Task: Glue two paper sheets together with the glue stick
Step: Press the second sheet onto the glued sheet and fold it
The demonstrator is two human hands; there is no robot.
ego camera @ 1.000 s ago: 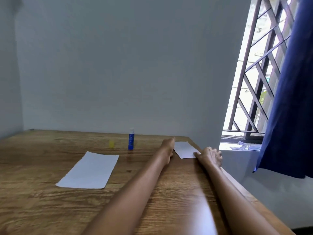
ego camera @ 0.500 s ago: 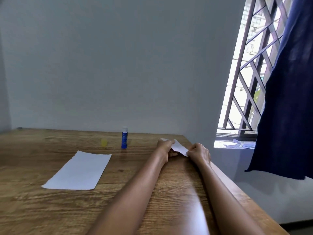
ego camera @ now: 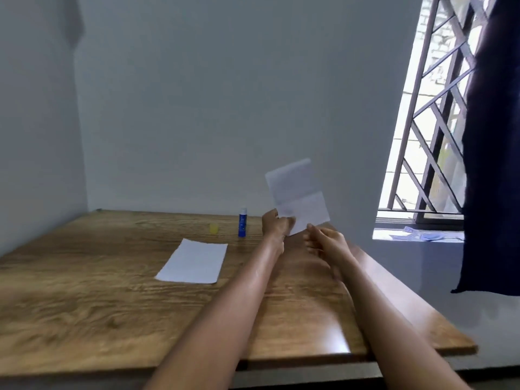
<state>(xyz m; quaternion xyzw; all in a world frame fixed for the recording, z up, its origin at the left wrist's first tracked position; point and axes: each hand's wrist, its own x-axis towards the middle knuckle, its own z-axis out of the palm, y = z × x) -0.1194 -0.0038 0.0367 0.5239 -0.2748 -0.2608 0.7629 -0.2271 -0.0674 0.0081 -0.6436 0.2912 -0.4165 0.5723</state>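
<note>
The small sheet (ego camera: 298,192), flat on the table (ego camera: 84,305) 1 second ago, is now lifted upright, pinched by the left hand (ego camera: 274,225); the right hand (ego camera: 323,240) (fingers loosely curled) touches its lower edge. Gluing hasn't begun: glue stick (ego camera: 242,222) stands untouched behind the larger sheet (ego camera: 194,261).

The raised paper sheet (ego camera: 297,195) is motion-blurred, its print unreadable. Its lower corner hides behind the left hand (ego camera: 275,224). At nine o'clock from the glue stick (ego camera: 242,222), a small yellow thing (ego camera: 213,228), perhaps its cap.
</note>
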